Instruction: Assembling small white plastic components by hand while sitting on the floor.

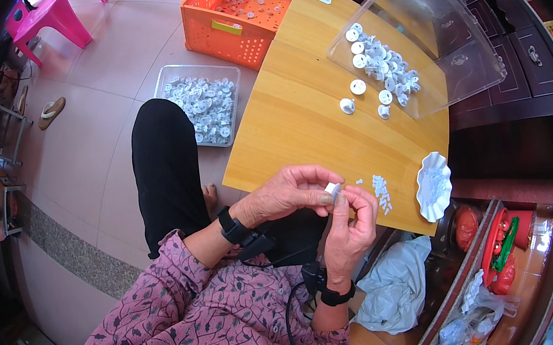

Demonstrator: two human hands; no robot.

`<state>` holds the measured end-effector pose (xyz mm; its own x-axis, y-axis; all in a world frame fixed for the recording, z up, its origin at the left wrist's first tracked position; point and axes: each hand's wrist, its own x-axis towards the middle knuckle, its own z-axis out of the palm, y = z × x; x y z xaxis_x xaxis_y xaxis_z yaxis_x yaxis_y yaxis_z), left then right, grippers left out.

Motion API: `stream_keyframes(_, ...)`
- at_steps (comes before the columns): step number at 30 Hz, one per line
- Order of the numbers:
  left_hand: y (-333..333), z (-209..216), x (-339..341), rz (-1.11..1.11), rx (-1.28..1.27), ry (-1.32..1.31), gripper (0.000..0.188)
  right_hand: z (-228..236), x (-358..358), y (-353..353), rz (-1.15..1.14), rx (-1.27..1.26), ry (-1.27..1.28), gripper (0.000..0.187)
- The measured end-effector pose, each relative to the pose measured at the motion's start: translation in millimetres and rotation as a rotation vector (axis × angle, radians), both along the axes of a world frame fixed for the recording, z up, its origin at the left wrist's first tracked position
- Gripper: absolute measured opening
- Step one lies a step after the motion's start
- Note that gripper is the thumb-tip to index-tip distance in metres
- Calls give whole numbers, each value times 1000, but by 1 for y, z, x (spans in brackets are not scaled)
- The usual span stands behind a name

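Observation:
Between both hands, over the near edge of the wooden table (307, 80), is a small white round plastic part (334, 189). My left hand (286, 193) pinches it from the left with thumb and fingers. From the right, my right hand (351, 227) meets it with thumb and fingertips closed together; anything else in that pinch is hidden. Beside my right hand lie several tiny pale plastic pieces (381, 193) on the table. A white scalloped dish (429, 209) with more such pieces stands to their right. Farther back are loose white round plastic parts (380, 65).
A clear plastic bin (447, 81) lies tipped on the table with parts spilling out. On the floor are a clear tub (234, 85) full of parts and an orange crate (206, 30). An open drawer (541, 278) and a plastic bag (398, 281) are at right.

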<state>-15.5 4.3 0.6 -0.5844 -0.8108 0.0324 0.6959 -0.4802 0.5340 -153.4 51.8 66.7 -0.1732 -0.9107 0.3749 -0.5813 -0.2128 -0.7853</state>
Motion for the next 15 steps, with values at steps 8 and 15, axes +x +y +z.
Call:
stream_keyframes(8,0,-1,-1,14,-31,-16,37,3,2,0,1,0,52,5)
stream_keyframes(15,0,-3,-1,-1,-54,-34,35,1,3,1,6,14,28,6)
